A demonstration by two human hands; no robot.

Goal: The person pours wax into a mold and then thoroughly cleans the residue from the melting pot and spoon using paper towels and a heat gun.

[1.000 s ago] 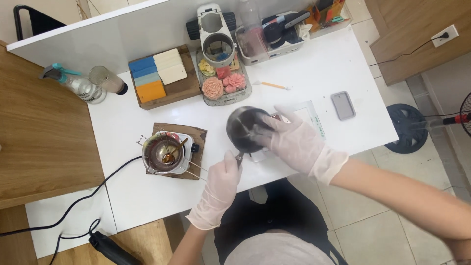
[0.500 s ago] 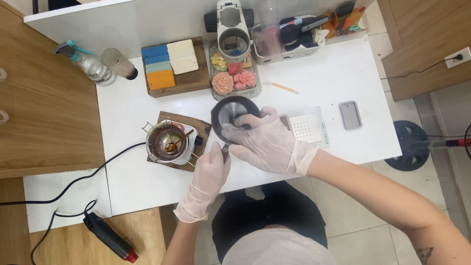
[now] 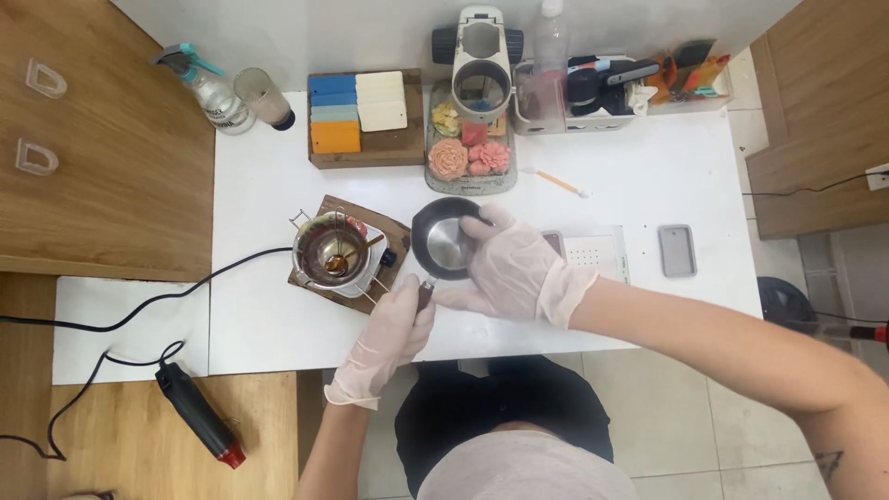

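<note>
The left hand [image 3: 396,326] grips the handle of the little metal pot [image 3: 446,238], keeping it steady. The right hand [image 3: 512,268] cups its rim. The pot sits just right of the wax warmer [image 3: 331,254] on the white surface [image 3: 648,176].

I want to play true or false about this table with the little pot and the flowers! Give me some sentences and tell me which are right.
1. Both hands wear thin gloves. True: the left hand and the right hand are gloved.
2. The left hand holds the handle of the small metal pot. True.
3. The heat gun lies on the white table. False: it lies on the wooden surface to the left, below the table.
4. The flower-shaped pieces are all blue. False: they are pink, peach and pale yellow.
5. The phone is in the right hand. False: it lies on the table, apart from the hand.
</note>
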